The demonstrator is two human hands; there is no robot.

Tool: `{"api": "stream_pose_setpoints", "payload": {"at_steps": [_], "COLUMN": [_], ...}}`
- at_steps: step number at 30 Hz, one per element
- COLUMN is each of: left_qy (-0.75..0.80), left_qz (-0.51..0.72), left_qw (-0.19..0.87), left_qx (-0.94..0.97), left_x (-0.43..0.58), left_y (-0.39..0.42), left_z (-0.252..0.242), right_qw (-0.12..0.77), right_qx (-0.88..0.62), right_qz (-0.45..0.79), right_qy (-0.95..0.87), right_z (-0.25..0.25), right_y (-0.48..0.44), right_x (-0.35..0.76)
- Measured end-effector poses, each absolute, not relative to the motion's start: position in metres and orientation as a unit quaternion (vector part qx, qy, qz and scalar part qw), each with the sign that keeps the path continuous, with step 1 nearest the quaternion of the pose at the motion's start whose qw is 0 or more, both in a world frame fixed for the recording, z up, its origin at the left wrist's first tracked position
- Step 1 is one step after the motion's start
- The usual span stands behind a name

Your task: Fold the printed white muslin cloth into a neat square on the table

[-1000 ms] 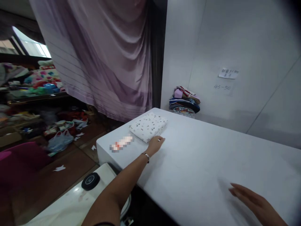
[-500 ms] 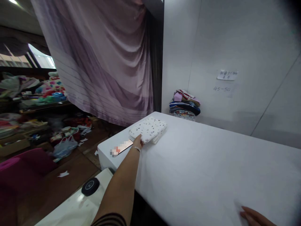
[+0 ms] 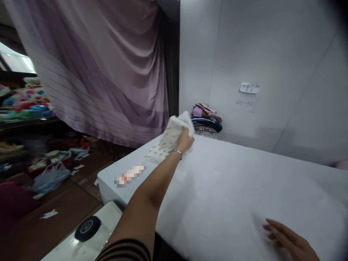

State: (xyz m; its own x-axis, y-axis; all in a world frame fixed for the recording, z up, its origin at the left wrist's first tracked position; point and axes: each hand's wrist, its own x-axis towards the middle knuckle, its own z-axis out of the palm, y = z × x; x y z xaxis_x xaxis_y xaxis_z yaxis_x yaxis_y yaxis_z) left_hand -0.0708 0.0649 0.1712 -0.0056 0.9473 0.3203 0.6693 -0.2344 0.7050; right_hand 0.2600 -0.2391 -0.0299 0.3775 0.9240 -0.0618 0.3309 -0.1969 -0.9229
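A white cloth with small dark printed motifs is bunched up in my left hand, whose fingers are wrapped round it. Its upper part is lifted off the white table, while a lower edge lies on the surface at the left. A bracelet circles my left wrist. Low at the right, my right hand hovers over the tabletop with its fingers loosely stretched and nothing in them. A blurred-out flat object lies on the table left of my left forearm.
Folded fabrics are stacked in a pile behind the table by the white wall panel. A purple curtain hangs at the back left. Below left is a white machine top with a black round knob. Bags and cloth clutter the floor.
My left hand has raised part of the cloth, which was lying folded flat, and moved right and up with it. My right hand has come further into view. The camera view has shifted right.
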Motion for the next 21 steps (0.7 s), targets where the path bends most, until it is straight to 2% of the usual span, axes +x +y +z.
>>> {"api": "stream_pose_setpoints", "payload": {"at_steps": [2, 5, 8, 12, 17, 21], "left_qy": [0.473, 0.327, 0.204, 0.224, 0.328, 0.346], "left_qz": [0.315, 0.2, 0.093, 0.069, 0.073, 0.083], "left_qw": [0.111, 0.104, 0.137, 0.185, 0.207, 0.202], "left_qx": [0.815, 0.918, 0.965, 0.954, 0.919, 0.912], "left_x": [-0.024, 0.027, 0.046, 0.048, 0.061, 0.081], "left_y": [0.024, -0.062, -0.14, -0.18, -0.162, -0.159], "left_z": [0.162, 0.116, 0.059, 0.028, 0.051, 0.057], "right_qw": [0.501, 0.624, 0.633, 0.653, 0.7, 0.718], "right_qx": [-0.674, -0.571, -0.54, -0.479, -0.373, -0.351], "right_qz": [0.372, 0.445, 0.511, 0.571, 0.605, 0.597], "right_qy": [-0.395, -0.294, -0.213, -0.135, -0.07, -0.073], "right_z": [-0.005, 0.017, 0.014, -0.004, -0.006, 0.0], "right_y": [-0.231, -0.216, -0.21, -0.217, -0.219, -0.218], "right_x": [0.245, 0.223, 0.209, 0.201, 0.195, 0.196]}}
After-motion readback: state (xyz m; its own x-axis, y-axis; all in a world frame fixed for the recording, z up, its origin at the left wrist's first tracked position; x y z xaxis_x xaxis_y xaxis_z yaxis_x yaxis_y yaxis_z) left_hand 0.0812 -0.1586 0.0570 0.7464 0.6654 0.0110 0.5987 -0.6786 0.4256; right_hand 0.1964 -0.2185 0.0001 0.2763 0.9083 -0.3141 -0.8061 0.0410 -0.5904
